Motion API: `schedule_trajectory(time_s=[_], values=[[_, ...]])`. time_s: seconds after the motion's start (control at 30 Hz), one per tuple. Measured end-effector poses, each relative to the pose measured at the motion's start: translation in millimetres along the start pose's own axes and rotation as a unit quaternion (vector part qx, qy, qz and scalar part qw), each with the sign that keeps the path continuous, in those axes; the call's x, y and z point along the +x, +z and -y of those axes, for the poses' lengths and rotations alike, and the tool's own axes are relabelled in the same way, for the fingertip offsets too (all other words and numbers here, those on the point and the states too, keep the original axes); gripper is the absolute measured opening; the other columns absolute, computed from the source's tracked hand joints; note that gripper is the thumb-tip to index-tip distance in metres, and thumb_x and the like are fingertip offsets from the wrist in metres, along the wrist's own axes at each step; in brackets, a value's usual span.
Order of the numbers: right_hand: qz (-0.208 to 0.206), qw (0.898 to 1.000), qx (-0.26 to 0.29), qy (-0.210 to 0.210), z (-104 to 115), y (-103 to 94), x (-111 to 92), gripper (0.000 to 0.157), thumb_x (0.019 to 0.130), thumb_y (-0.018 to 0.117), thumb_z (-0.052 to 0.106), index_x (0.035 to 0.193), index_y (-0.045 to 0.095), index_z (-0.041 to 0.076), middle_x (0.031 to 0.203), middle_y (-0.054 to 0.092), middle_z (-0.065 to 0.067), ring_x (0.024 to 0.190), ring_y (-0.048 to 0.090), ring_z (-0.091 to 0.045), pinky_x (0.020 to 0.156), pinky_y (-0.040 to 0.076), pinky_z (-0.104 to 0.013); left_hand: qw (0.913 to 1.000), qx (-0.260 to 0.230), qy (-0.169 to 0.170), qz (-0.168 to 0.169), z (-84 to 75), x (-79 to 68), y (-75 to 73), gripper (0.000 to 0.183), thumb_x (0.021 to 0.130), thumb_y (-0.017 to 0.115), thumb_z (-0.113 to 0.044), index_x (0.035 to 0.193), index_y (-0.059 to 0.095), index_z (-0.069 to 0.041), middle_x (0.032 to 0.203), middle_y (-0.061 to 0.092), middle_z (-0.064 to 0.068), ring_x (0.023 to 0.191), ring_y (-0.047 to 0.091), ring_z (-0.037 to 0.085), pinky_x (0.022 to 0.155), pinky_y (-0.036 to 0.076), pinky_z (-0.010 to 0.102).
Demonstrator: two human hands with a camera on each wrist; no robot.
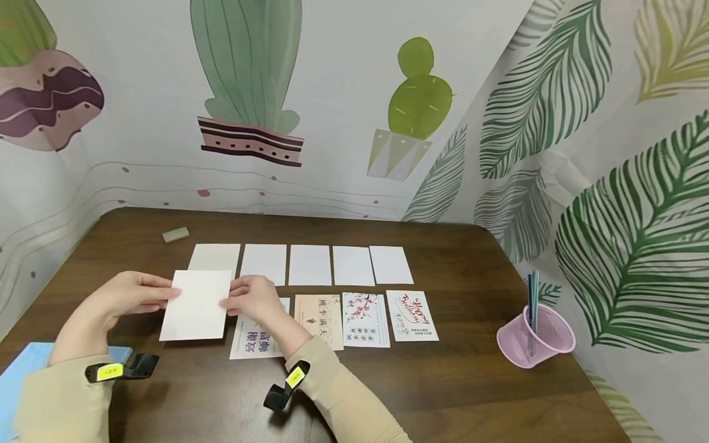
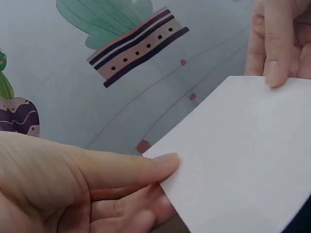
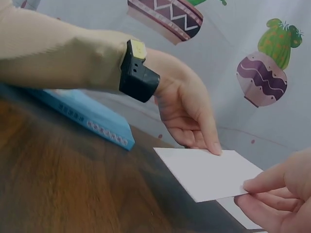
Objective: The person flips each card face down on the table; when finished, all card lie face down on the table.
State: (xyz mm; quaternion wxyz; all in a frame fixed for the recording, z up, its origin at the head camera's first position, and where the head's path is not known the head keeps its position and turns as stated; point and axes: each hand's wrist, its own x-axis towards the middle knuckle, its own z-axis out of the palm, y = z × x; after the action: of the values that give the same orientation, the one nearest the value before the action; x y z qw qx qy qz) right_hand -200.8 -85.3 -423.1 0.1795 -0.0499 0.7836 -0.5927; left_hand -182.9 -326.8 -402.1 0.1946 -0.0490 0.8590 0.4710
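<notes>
**Two hands pinching one blank card, close above the card rows**

Holding a blank white four-cornered paper card (image 1: 194, 307) by opposite edges, over the left part of the dark brown wooden table (image 1: 443, 394). Pinching its left edge with the left hand (image 1: 130, 298), thumb on top and fingers beneath; pinching its right edge likewise with the right hand (image 1: 256, 298). In each grip, only the card's thickness between thumb and fingers, with nothing else caught. Raised off the table in the wrist views; overlapping, in the head view, the near end of the leftmost blank white paper card (image 1: 213, 255) in the back row of five. Hard to judge from these angles the gap between the two.

Could bow or crease under uneven inward pressure from both sides. Could drop askew with one edge released early, given pinches so near the rim. If lowered too far back, could land on or shove the leftmost blank card; too far right, could ride over the white paper card with purple lettering (image 1: 249, 341), partly hidden by the right arm. With the right forearm reaching across the front row, could also brush the beige paper card with dark lettering (image 1: 324, 311) askew.
</notes>
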Motion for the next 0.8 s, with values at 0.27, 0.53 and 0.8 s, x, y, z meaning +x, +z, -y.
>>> schedule_trajectory(time_s=[0.27, 0.53, 0.8], values=[[-0.025, 0.997, -0.073, 0.014, -5.8, -1.1, 2.2, 0.008, 0.081, 0.078, 0.006, 0.085, 0.073, 0.003, 0.064, 0.071, -0.005, 0.052, 0.067, -0.013, 0.050, 0.054, -0.019, 0.9993, -0.009, -0.032, 0.019, 1.5, 6.3, 7.0, 0.060, 0.086, 0.076, -0.027, 0.116, 0.057, 0.022, 0.085, 0.074, 0.000, 0.074, 0.069, 0.007, 0.070, 0.059, 0.023], [-0.049, 0.991, -0.127, 0.016, -8.0, 5.7, 0.7, 0.008, 0.078, 0.080, 0.006, 0.080, 0.073, 0.004, 0.056, 0.067, -0.002, 0.044, 0.063, -0.011, 0.044, 0.050, -0.015, 0.9986, 0.000, -0.052, 0.008, 6.8, 9.9, 10.4, 0.057, 0.081, 0.080, -0.027, 0.111, 0.062, 0.019, 0.081, 0.074, -0.001, 0.071, 0.069, 0.006, 0.066, 0.057, 0.022], [-0.064, 0.988, -0.141, 0.015, -11.9, 10.4, 2.4, 0.010, 0.076, 0.083, 0.007, 0.074, 0.073, 0.006, 0.049, 0.063, 0.001, 0.036, 0.053, -0.004, 0.041, 0.047, -0.014, 0.9972, 0.008, -0.073, -0.012, 7.2, 10.3, 12.0, 0.047, 0.080, 0.081, -0.024, 0.104, 0.068, 0.015, 0.074, 0.073, -0.004, 0.066, 0.067, 0.005, 0.062, 0.056, 0.021]])
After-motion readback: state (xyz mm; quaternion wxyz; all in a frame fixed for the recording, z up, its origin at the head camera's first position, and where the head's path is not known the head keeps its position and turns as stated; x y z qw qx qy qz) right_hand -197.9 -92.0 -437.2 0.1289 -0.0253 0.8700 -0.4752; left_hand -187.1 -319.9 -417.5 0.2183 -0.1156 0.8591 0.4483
